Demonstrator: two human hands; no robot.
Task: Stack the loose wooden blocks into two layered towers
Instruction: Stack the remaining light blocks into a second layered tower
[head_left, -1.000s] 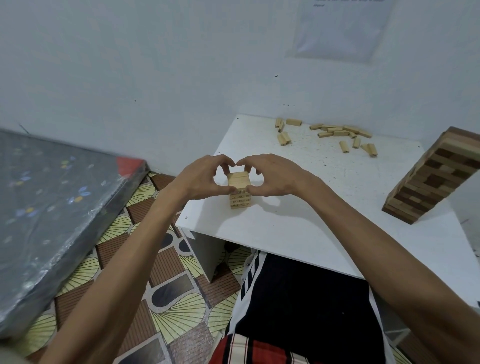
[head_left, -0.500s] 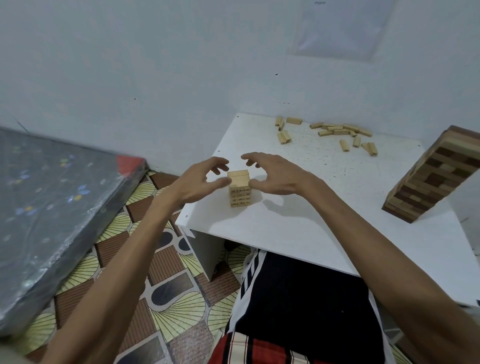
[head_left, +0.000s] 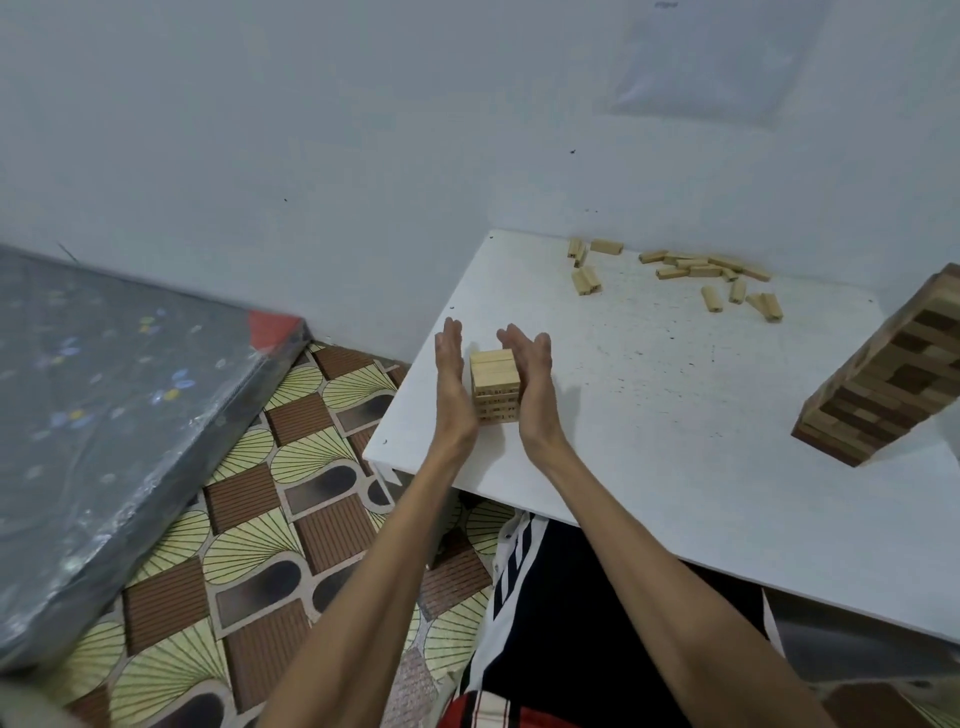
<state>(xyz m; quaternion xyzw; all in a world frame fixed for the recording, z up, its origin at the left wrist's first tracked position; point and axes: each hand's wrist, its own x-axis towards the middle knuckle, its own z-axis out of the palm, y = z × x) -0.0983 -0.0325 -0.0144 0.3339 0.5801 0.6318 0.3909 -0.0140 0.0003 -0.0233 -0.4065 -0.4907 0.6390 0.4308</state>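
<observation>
The tall two-tone tower (head_left: 883, 384) is cut off at the right frame edge. Print on the small block tower (head_left: 494, 382) is too small to read, and the palms hide its sides. The left hand (head_left: 453, 379) and right hand (head_left: 531, 376) keep a flat grip with straight fingers, pressing the small tower from both sides near the white surface's (head_left: 649, 441) front-left corner. Loose blocks (head_left: 691, 270) lie by the wall.

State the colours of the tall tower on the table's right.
The tall tower mixes light tan and dark brown blocks; head view.
</observation>
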